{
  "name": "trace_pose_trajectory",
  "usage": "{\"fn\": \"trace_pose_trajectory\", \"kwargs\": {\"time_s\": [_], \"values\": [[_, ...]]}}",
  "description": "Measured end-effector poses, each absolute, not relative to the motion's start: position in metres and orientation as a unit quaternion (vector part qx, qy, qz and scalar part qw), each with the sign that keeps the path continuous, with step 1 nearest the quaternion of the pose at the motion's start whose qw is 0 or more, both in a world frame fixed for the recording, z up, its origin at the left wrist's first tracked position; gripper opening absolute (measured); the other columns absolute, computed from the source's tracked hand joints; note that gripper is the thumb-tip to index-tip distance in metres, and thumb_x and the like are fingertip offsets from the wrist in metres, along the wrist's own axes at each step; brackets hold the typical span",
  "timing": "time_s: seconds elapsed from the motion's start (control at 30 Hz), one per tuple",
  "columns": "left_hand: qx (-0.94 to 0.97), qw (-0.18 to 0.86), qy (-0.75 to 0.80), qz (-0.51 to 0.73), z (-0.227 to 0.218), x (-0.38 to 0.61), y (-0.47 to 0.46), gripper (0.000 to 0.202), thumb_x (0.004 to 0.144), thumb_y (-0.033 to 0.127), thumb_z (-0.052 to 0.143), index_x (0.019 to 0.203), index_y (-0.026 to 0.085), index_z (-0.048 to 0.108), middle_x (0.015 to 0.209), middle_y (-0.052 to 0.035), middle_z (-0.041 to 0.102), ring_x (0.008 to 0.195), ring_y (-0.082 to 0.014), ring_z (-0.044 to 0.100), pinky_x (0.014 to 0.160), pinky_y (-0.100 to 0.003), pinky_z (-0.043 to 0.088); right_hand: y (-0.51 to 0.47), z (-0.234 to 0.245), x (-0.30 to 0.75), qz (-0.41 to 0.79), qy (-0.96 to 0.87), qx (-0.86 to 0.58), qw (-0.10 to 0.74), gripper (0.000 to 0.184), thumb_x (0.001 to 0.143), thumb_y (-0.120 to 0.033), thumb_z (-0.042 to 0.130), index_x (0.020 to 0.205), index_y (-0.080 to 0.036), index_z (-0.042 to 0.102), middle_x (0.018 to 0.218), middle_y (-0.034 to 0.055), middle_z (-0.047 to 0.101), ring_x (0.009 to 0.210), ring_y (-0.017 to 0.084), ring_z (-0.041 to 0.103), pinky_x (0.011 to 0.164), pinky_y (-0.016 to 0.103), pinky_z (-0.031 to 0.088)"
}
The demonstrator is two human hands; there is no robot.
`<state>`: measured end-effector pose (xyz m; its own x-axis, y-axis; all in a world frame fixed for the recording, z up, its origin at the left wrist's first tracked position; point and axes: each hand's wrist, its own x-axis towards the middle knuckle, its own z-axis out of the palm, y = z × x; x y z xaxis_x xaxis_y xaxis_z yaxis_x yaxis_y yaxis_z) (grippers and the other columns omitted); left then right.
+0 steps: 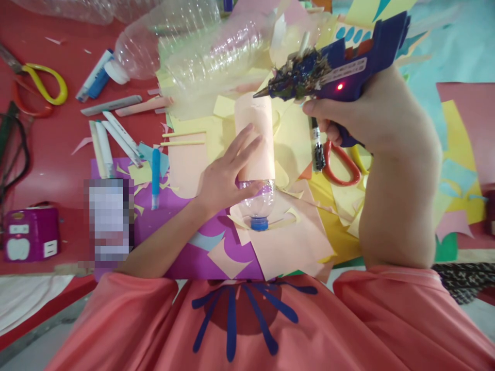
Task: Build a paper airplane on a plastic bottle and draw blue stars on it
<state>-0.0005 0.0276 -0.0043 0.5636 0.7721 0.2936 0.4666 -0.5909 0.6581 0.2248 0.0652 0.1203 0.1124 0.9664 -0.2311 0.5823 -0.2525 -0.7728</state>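
Note:
A small clear plastic bottle [258, 206] with a blue cap lies on the paper-covered table, its cap toward me. Peach paper [265, 161] is wrapped around most of its body. My left hand [228, 172] holds the bottle from the left, fingers spread over the paper and thumb across the clear part. In my right hand [367, 108] is a dark blue glue gun [358, 62] with a lit red light. Its crusted nozzle points left, above the far end of the wrapped bottle; whether it touches the paper I cannot tell.
Large clear bottles [216, 46] lie at the back. Markers [112, 136], yellow-handled scissors [46, 85] and a blurred phone-like object [110, 219] are on the left. Red-handled scissors [342, 165] and a black marker [317, 147] lie near my right wrist, among paper scraps.

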Motion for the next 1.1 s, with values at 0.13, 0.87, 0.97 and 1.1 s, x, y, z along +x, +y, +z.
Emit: {"fn": "trace_pose_trajectory", "kwargs": {"time_s": [0.13, 0.87, 0.97, 1.1], "values": [[0.836, 0.265, 0.377, 0.297, -0.004, 0.001, 0.027, 0.076, 0.087, 0.077, 0.042, 0.153, 0.045, 0.022, 0.164, 0.0025, 0.027, 0.148, -0.0352, 0.032, 0.112, -0.052, 0.046, 0.064, 0.122, 0.223, 0.381, -0.548, -0.7, 0.254, 0.033, 0.074, -0.006, 0.068, 0.054, -0.02, 0.046, 0.047, -0.0057, 0.05, 0.036, 0.005, 0.043, 0.036, 0.021, 0.035], [0.836, 0.269, 0.381, 0.288, -0.002, 0.0, 0.026, 0.077, 0.087, 0.076, 0.044, 0.153, 0.04, 0.026, 0.164, -0.0011, 0.028, 0.147, -0.0366, 0.035, 0.109, -0.051, 0.05, 0.067, 0.126, 0.235, 0.344, -0.576, -0.716, 0.193, 0.033, 0.076, -0.008, 0.069, 0.052, -0.019, 0.049, 0.049, -0.0039, 0.051, 0.038, 0.004, 0.045, 0.037, 0.019, 0.034], [0.833, 0.27, 0.383, 0.294, -0.002, 0.0, 0.026, 0.077, 0.087, 0.077, 0.044, 0.153, 0.041, 0.028, 0.163, -0.0011, 0.029, 0.146, -0.0361, 0.036, 0.108, -0.05, 0.051, 0.067, 0.126, 0.239, 0.358, -0.582, -0.704, 0.193, 0.031, 0.077, -0.009, 0.069, 0.054, -0.019, 0.05, 0.049, -0.0035, 0.051, 0.039, 0.005, 0.044, 0.037, 0.02, 0.037], [0.827, 0.275, 0.388, 0.299, -0.002, 0.0, 0.027, 0.077, 0.086, 0.077, 0.046, 0.152, 0.039, 0.031, 0.162, -0.0015, 0.031, 0.146, -0.0362, 0.036, 0.108, -0.05, 0.051, 0.067, 0.127, 0.24, 0.358, -0.577, -0.71, 0.186, 0.03, 0.078, -0.012, 0.07, 0.056, -0.019, 0.05, 0.048, -0.0039, 0.05, 0.038, 0.005, 0.044, 0.036, 0.02, 0.035]]}}
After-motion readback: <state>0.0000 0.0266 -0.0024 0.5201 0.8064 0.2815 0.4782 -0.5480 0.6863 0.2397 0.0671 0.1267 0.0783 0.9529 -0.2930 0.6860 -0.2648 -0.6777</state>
